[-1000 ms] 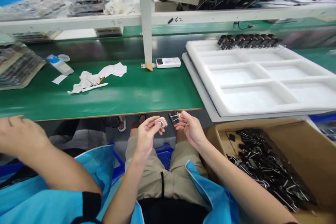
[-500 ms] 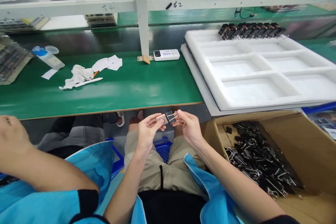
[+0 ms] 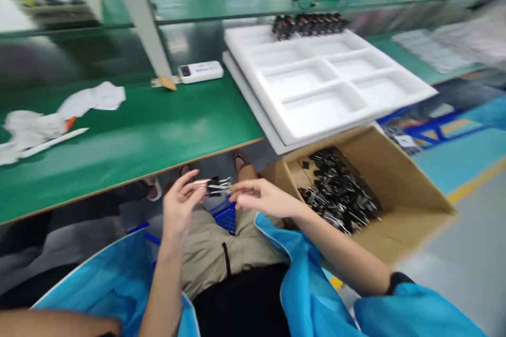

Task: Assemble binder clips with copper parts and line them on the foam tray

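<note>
- The left hand [image 3: 179, 208] is just beyond the front edge of the surface [image 3: 166, 137], its fingers pinching a small rose-gold piece [image 3: 201, 183].
- A black binder clip [image 3: 215, 187] sits on the piece's right end, its wire handles pointing toward the right hand [image 3: 264, 197].
- The right hand's fingers are half curled at those handles; whether they touch or have let go, I cannot tell.
- On the right part of the surface lies a white foam tray [image 3: 334, 82] with shallow compartments, its near corner by the surface's front edge.
- Along the tray's far edge stands a row of black clips [image 3: 310, 25] with copper-coloured parts among them.
- Below the tray's front edge, an open cardboard box [image 3: 419, 189] holds a heap of loose binder clips [image 3: 342, 189].
- Left of the tray's left edge lies a white handheld device [image 3: 201, 71].
</note>
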A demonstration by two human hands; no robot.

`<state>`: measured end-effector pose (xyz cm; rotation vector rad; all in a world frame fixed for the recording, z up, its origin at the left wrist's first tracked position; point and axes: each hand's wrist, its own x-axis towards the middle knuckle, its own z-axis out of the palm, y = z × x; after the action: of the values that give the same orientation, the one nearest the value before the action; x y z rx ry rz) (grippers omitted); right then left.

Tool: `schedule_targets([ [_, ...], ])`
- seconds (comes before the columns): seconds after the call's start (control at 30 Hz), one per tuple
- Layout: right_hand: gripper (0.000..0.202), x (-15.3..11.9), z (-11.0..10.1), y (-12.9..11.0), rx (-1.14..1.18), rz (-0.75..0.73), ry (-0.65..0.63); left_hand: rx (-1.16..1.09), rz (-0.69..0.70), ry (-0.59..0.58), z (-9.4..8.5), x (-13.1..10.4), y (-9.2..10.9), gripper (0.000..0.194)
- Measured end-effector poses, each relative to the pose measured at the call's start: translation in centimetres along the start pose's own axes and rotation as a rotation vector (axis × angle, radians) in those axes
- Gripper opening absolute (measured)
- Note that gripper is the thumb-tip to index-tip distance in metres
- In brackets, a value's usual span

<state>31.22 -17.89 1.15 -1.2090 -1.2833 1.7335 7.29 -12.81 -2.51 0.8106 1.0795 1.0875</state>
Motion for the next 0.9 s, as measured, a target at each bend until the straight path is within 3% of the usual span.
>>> schedule_targets([
  [0.07, 0.054, -3.8, -3.3, -0.7, -0.132, 0.053, -0.311, -0.041, 0.005, 0.011, -1.9, 0.2, -0.3, 0.062],
  [0.1, 0.052, -5.8, -5.4, -0.7, -0.163, 0.072, -0.384, -0.071, 0.011, 0.027, -2.8, 0.3, -0.6, 0.061],
  [0.13, 0.052, -7.6, -7.7, -0.3, -0.174, 0.080, -0.357, -0.096, 0.003, 0.040, -3.6, 0.5, -0.9, 0.059],
  [0.17, 0.053, -9.2, -10.2, 0.5, -0.183, 0.083, -0.218, -0.121, -0.014, 0.054, -4.2, 0.5, -1.4, 0.056],
  [0.23, 0.057, -11.1, -15.0, 3.3, -0.303, 0.142, 0.285, -0.163, -0.073, 0.081, -5.1, 0.4, -2.4, 0.051],
  [0.27, 0.055, -11.5, -17.1, 5.1, -0.437, 0.243, 0.528, -0.181, -0.109, 0.098, -5.3, 0.3, -2.9, 0.049],
  [0.33, 0.040, -11.0, -20.3, 9.0, -0.705, 0.514, 0.768, -0.206, -0.176, 0.138, -5.5, 0.0, -3.7, 0.047],
  [0.37, 0.030, -10.4, -21.2, 11.0, -0.791, 0.626, 0.774, -0.211, -0.205, 0.156, -5.5, -0.1, -4.0, 0.047],
  [0.43, 0.015, -8.9, -21.9, 14.4, -0.842, 0.709, 0.687, -0.206, -0.254, 0.179, -5.4, -0.3, -4.4, 0.048],
  [0.5, 0.017, -7.6, -21.5, 16.9, -0.846, 0.694, 0.616, -0.191, -0.273, 0.186, -5.4, -0.5, -4.4, 0.048],
  [0.63, 0.014, -6.1, -20.2, 19.2, -0.914, 0.699, 0.550, -0.137, -0.266, 0.166, -5.3, -0.5, -4.0, 0.046],
  [0.77, 0.007, -6.7, -21.1, 17.6, -0.956, 0.690, 0.615, -0.089, -0.273, 0.134, -5.0, -0.4, -4.1, 0.044],
  [0.9, 0.017, -10.0, -22.6, 13.4, -0.947, 0.706, 0.713, -0.094, -0.269, 0.119, -4.3, -0.5, -5.0, 0.042],
])
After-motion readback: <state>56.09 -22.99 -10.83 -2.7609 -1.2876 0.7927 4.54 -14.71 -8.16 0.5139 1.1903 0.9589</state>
